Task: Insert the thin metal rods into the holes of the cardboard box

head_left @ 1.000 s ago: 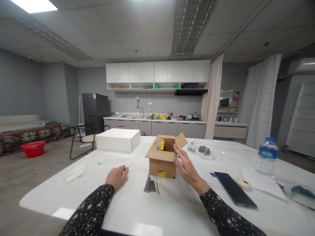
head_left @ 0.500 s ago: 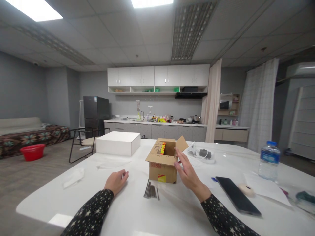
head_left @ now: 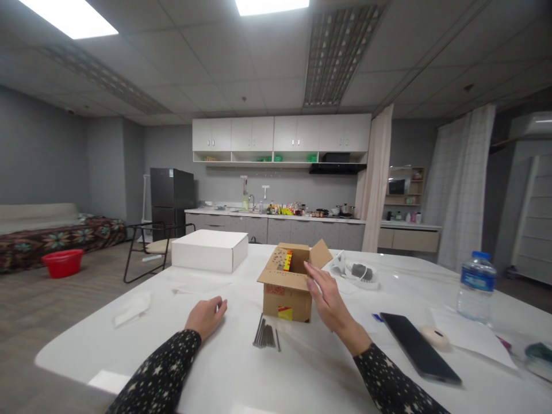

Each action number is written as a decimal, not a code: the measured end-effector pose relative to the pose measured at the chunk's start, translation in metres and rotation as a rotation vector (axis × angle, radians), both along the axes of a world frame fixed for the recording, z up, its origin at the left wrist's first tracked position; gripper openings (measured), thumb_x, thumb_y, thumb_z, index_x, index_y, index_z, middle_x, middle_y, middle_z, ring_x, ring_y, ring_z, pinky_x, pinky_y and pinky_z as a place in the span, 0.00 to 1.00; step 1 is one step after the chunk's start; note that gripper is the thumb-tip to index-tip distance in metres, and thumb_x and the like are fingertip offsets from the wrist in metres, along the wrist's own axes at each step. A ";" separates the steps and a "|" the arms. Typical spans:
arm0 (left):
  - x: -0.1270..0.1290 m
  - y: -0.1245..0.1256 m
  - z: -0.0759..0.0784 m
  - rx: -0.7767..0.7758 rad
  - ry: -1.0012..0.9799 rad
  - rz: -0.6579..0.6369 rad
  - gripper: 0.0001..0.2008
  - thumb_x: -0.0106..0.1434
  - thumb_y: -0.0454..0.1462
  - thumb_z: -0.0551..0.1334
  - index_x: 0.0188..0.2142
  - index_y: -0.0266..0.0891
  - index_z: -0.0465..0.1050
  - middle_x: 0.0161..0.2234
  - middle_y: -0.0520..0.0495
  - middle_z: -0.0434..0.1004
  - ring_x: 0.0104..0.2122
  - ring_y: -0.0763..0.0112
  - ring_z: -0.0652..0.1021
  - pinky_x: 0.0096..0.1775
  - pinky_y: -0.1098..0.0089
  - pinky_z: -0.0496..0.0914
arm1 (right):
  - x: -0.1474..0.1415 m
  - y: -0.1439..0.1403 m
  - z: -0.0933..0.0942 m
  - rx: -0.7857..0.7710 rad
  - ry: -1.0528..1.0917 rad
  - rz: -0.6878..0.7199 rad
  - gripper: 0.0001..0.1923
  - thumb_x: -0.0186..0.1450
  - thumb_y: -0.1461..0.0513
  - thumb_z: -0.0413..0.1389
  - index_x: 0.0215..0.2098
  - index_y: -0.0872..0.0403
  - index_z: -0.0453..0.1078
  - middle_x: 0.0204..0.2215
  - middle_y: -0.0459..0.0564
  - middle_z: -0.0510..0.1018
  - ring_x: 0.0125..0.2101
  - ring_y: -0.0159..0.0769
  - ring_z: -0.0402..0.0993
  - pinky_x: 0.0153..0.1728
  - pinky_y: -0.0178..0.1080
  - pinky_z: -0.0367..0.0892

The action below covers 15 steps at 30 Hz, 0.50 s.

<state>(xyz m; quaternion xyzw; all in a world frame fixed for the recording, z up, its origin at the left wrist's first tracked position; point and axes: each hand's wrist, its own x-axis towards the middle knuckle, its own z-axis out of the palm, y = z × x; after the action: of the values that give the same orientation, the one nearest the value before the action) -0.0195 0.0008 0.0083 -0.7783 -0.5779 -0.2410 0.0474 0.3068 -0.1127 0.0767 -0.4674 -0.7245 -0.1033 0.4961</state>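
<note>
— Hands first: what do you see from your end?
— I see my right hand (head_left: 328,299) raised with fingers spread flat and loose, palm against the right side of the small open brown cardboard box (head_left: 287,284) at the middle of the white table (head_left: 129,345). It grasps nothing.
— And the left?
— My left hand (head_left: 207,315) rests on the tabletop, fingers curled loosely under, holding nothing, well left of the box.
— Anything between them?
— I make out a bundle of thin dark metal rods (head_left: 264,333) lying flat just in front of the box. A closed white carton (head_left: 210,250) sits farther back left, a black phone (head_left: 420,347) to the right
</note>
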 end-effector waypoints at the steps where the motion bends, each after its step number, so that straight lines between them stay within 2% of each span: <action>1: 0.000 0.000 0.000 0.000 0.003 -0.001 0.19 0.66 0.44 0.47 0.25 0.40 0.69 0.20 0.48 0.72 0.26 0.67 0.73 0.31 0.71 0.57 | -0.001 0.000 0.001 -0.006 -0.009 -0.010 0.22 0.70 0.55 0.42 0.60 0.49 0.60 0.56 0.52 0.68 0.56 0.44 0.60 0.55 0.53 0.56; 6: 0.000 -0.001 0.000 -0.008 0.022 0.000 0.19 0.66 0.44 0.47 0.26 0.40 0.69 0.21 0.48 0.74 0.27 0.67 0.74 0.30 0.71 0.57 | -0.004 0.000 0.004 0.001 -0.010 -0.028 0.22 0.70 0.54 0.42 0.59 0.50 0.62 0.53 0.54 0.70 0.53 0.44 0.63 0.54 0.52 0.59; 15: 0.000 0.000 0.000 -0.011 0.014 -0.005 0.19 0.66 0.44 0.47 0.25 0.41 0.68 0.21 0.48 0.73 0.26 0.67 0.74 0.30 0.71 0.56 | -0.002 -0.001 0.004 -0.017 0.043 0.017 0.24 0.70 0.54 0.42 0.63 0.49 0.55 0.58 0.54 0.64 0.58 0.43 0.58 0.57 0.51 0.56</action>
<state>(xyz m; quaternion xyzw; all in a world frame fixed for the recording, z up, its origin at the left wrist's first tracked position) -0.0197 0.0007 0.0082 -0.7817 -0.5769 -0.2325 0.0462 0.3050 -0.1140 0.0809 -0.4676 -0.7185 -0.0828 0.5082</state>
